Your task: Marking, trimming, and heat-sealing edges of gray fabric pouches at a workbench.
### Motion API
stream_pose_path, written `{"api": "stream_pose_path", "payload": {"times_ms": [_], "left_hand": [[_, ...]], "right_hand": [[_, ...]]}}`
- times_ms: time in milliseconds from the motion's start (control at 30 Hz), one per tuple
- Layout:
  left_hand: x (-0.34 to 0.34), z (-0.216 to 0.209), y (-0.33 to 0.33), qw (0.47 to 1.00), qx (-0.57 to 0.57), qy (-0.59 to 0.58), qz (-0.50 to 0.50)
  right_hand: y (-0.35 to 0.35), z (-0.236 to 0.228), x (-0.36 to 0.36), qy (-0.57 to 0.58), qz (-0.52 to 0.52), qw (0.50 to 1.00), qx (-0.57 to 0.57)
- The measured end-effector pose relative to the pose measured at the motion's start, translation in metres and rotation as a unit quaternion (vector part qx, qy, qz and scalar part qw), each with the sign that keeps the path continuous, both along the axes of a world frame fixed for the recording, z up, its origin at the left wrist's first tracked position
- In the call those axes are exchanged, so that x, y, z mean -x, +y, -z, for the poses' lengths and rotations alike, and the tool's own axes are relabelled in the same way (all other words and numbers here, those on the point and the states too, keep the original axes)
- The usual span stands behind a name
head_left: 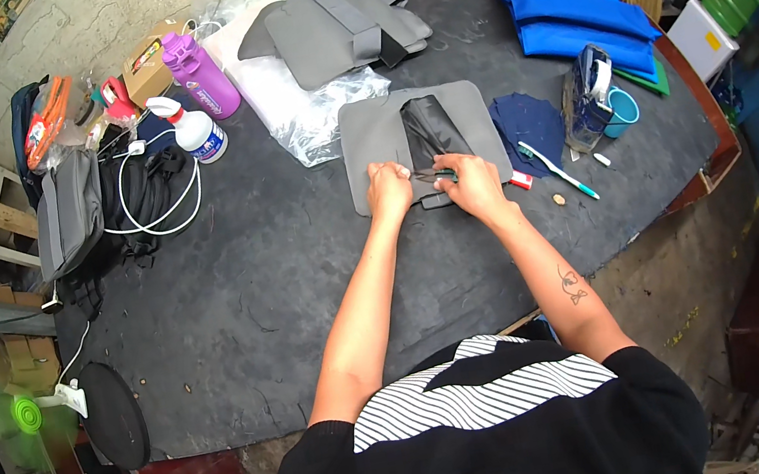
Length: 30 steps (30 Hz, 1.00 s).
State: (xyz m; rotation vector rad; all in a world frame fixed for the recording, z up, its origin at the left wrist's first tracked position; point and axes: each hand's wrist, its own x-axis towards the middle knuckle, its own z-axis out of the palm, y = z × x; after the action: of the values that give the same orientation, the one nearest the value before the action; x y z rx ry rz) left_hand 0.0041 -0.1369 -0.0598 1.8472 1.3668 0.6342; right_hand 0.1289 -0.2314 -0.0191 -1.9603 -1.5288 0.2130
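Grey panel is lying flat on the desk, dead ahead at 12 o'clock, prob. so both hands are meeting over it comfortably. L hand is resting at its 7 o'clock corner, fingers curling in, seemingly steadying it; can't tell if they're pinching anything. R hand is sitting at 5 o'clock, fingers gripping a small dark tool (snips, maybe), apparently angled for close work by the black sheet's lower end. Navy cloth and toothbrush are lying approx. 3–4 o'clock of the panel, presumably within R reach; grey stack is waiting at 11–12, clear of the work. R fingers are hiding most of the tool; red-and-white item beside them is too small to ID.
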Motion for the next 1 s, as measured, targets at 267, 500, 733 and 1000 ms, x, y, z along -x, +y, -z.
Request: {"api": "stream_pose_path", "payload": {"times_ms": [267, 500, 733, 1000], "left_hand": [[0.000, 0.000, -0.002, 1.000, 0.007, 0.006, -0.009], [-0.002, 0.005, 0.000, 0.999, -0.002, 0.006, -0.048], [-0.007, 0.004, 0.001, 0.995, 0.023, -0.043, -0.087], [-0.010, 0.017, 0.002, 0.992, -0.009, -0.093, -0.080]], "right_hand": [[0.006, 0.000, 0.015, -0.039, 0.023, 0.999, 0.003], [0.006, -0.013, 0.011, 0.039, 0.068, 0.996, 0.048], [0.007, -0.012, 0.006, -0.011, 0.046, 0.997, 0.067], [0.010, -0.001, 0.009, -0.033, 0.039, 0.998, 0.019]]}}
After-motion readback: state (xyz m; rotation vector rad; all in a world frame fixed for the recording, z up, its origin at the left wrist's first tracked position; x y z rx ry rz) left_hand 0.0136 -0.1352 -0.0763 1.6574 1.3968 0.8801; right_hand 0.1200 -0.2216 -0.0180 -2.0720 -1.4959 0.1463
